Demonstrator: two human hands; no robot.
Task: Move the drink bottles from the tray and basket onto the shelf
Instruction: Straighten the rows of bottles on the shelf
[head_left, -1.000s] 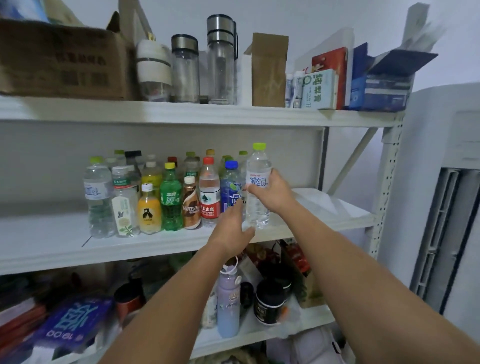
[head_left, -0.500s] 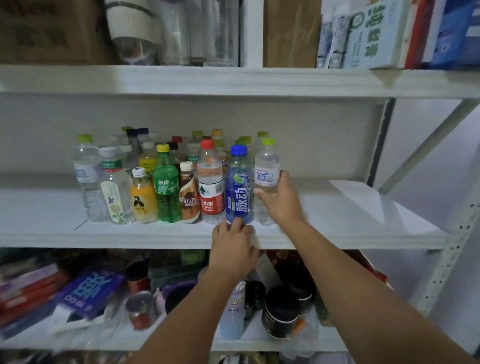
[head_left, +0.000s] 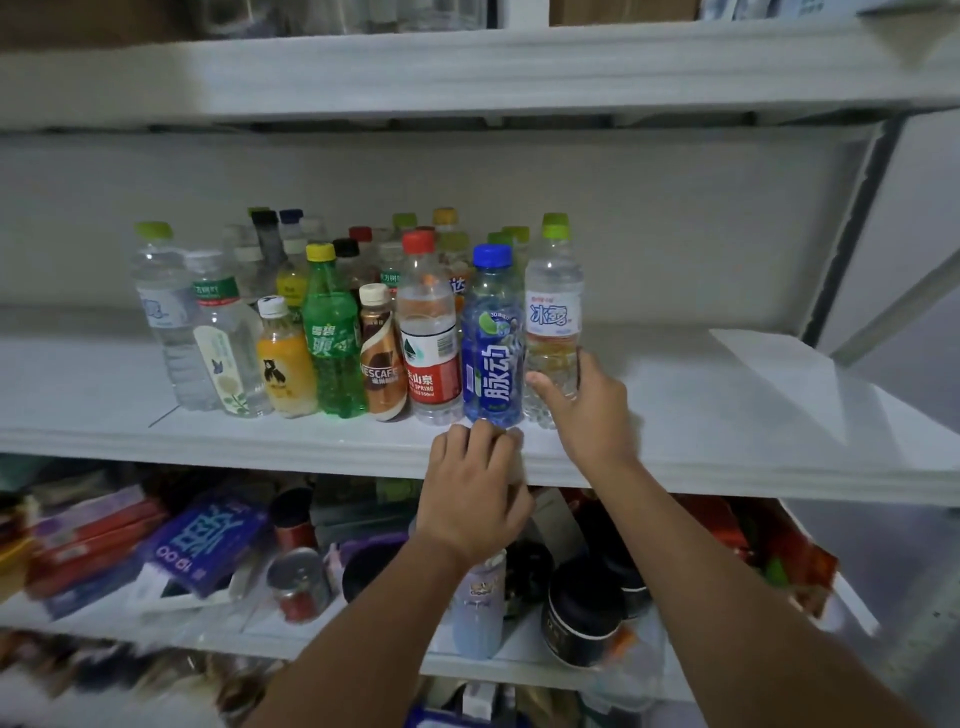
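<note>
One view only, worn on the head, wide-angle and right up close to the rack. It faces the middle shelf head-on, tipped slightly down so the shelf's top surface shows. The bottles stand just left of centre. The upper shelf runs across the top edge, and the lower shelf blurs along the bottom. Both forearms come in from the bottom edge. The left hand and the right hand, which is round the water bottle, land near dead centre.
</note>
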